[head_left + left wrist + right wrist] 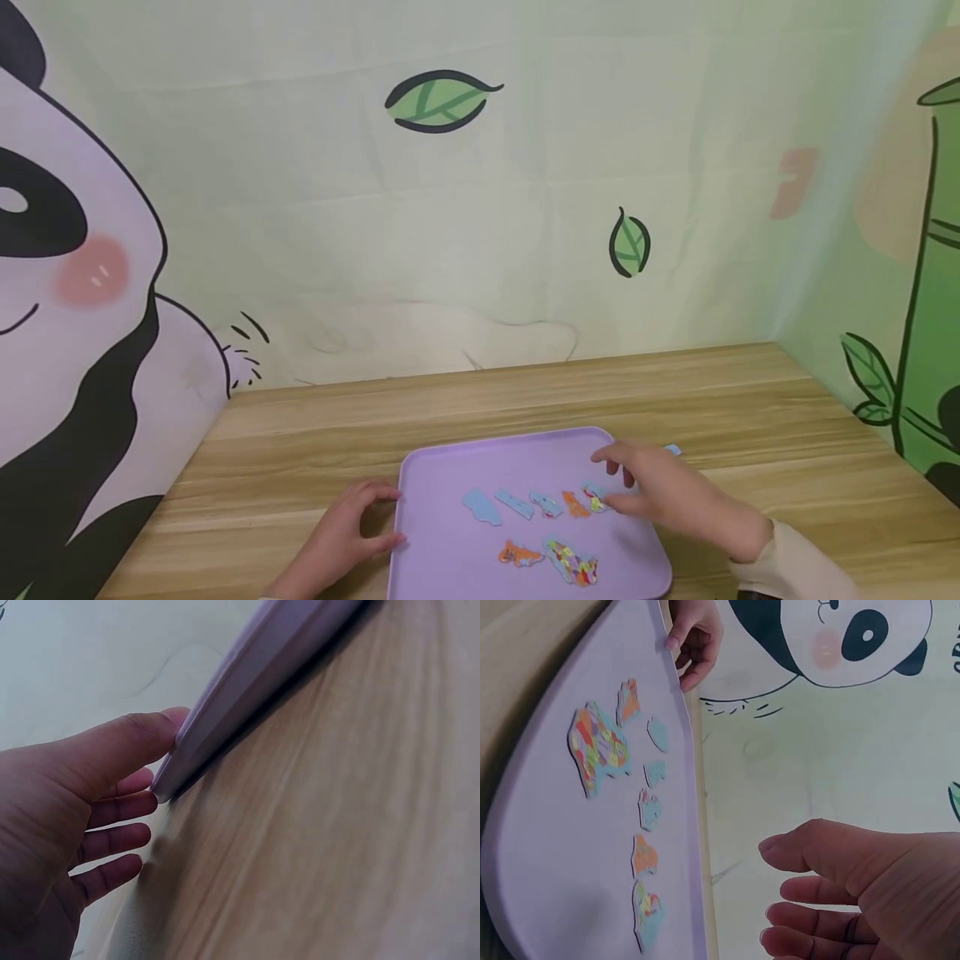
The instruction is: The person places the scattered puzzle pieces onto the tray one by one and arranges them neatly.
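A lilac tray (442, 567) lies on the wooden table, bearing several small puzzle pieces. Along its middle runs a row with a plain blue piece (482, 507), a narrow blue piece (514, 503), a blue piece with red marks (546, 504), an orange piece (575, 503) and a multicoloured piece (595, 498). Nearer me are an orange-and-blue piece (520, 553) and a larger joined, colourful section (572, 562). My left hand (348, 529) touches the tray's left edge with thumb and fingertips. Above the tray's right side hovers my right hand (667, 492), fingers apart, holding nothing.
A small light-blue piece (672, 450) shows behind my right hand, off the tray on the table (315, 433). Behind the table hangs a pale green cloth (525, 208) printed with a panda and leaves.
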Action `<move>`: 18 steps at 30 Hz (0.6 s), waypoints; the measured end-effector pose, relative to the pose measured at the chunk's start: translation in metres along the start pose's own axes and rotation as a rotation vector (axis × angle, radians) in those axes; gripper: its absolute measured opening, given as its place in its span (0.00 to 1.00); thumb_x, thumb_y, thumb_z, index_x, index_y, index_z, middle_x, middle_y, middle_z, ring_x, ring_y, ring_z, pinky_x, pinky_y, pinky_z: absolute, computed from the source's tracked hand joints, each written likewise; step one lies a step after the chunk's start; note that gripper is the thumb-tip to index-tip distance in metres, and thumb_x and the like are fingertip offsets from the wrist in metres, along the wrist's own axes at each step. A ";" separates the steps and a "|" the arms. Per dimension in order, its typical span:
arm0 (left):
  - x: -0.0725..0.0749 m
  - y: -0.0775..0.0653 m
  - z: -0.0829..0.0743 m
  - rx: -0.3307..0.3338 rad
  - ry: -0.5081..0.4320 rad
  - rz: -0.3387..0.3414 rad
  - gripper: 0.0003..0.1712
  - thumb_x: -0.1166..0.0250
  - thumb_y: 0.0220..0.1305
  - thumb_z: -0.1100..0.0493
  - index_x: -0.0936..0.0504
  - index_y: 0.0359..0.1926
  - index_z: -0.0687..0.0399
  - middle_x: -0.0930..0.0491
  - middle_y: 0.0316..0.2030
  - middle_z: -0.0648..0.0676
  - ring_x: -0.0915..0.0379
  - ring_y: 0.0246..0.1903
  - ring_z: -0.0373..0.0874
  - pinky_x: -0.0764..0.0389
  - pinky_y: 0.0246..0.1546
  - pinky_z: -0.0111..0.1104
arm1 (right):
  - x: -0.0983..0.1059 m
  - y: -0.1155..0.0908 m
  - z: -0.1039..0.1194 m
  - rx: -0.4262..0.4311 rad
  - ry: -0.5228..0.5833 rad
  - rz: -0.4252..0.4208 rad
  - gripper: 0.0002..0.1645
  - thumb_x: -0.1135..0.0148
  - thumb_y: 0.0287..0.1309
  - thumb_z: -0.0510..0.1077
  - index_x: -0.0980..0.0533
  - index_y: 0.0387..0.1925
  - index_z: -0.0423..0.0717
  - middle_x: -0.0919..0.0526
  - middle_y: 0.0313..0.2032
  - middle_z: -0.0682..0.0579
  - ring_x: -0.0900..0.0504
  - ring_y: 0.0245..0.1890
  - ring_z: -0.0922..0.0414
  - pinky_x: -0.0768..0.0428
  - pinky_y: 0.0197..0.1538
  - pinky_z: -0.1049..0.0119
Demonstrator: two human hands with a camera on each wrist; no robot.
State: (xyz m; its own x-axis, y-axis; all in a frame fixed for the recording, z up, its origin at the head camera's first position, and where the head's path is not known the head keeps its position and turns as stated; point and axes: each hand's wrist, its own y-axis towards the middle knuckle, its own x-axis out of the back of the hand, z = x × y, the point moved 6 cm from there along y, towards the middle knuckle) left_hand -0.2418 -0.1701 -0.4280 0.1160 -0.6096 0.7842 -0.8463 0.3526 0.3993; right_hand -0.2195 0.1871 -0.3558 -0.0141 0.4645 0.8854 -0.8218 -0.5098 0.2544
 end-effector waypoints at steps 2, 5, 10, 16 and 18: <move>0.000 0.000 0.000 0.001 -0.001 0.004 0.27 0.21 0.40 0.53 0.19 0.44 0.51 0.19 0.46 0.48 0.24 0.48 0.48 0.22 0.53 0.43 | 0.003 0.001 -0.003 0.002 -0.006 -0.007 0.21 0.31 0.47 0.40 0.23 0.46 0.38 0.21 0.33 0.53 0.29 0.29 0.66 0.28 0.29 0.75; 0.001 0.000 0.000 0.009 -0.012 0.012 0.27 0.21 0.41 0.52 0.19 0.45 0.51 0.19 0.46 0.49 0.24 0.48 0.49 0.22 0.53 0.44 | 0.006 0.002 -0.008 0.006 -0.017 -0.020 0.20 0.31 0.48 0.40 0.23 0.44 0.38 0.21 0.33 0.53 0.29 0.29 0.65 0.27 0.29 0.75; 0.001 0.000 -0.001 0.015 -0.019 0.016 0.27 0.21 0.41 0.52 0.19 0.45 0.51 0.19 0.47 0.49 0.24 0.48 0.50 0.23 0.53 0.45 | 0.013 0.004 -0.018 -0.025 -0.025 -0.034 0.20 0.30 0.49 0.39 0.22 0.44 0.37 0.21 0.32 0.52 0.28 0.28 0.65 0.27 0.28 0.76; 0.001 -0.001 -0.002 -0.027 0.005 -0.019 0.28 0.21 0.39 0.53 0.19 0.44 0.51 0.19 0.46 0.49 0.24 0.47 0.49 0.22 0.51 0.44 | 0.019 0.004 -0.031 -0.040 -0.056 -0.069 0.20 0.29 0.47 0.38 0.22 0.44 0.34 0.21 0.32 0.50 0.27 0.29 0.64 0.26 0.28 0.75; 0.001 -0.001 -0.002 -0.035 0.006 -0.023 0.28 0.21 0.39 0.53 0.19 0.44 0.51 0.19 0.46 0.49 0.24 0.47 0.49 0.22 0.51 0.44 | 0.020 0.003 -0.037 -0.061 -0.053 -0.069 0.21 0.29 0.47 0.38 0.22 0.44 0.34 0.20 0.33 0.49 0.27 0.29 0.63 0.26 0.29 0.74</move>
State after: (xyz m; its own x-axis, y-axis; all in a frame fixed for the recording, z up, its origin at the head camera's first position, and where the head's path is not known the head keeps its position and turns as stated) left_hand -0.2396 -0.1698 -0.4267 0.1379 -0.6135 0.7775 -0.8249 0.3633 0.4330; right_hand -0.2432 0.2214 -0.3512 0.0726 0.4569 0.8865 -0.8532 -0.4319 0.2925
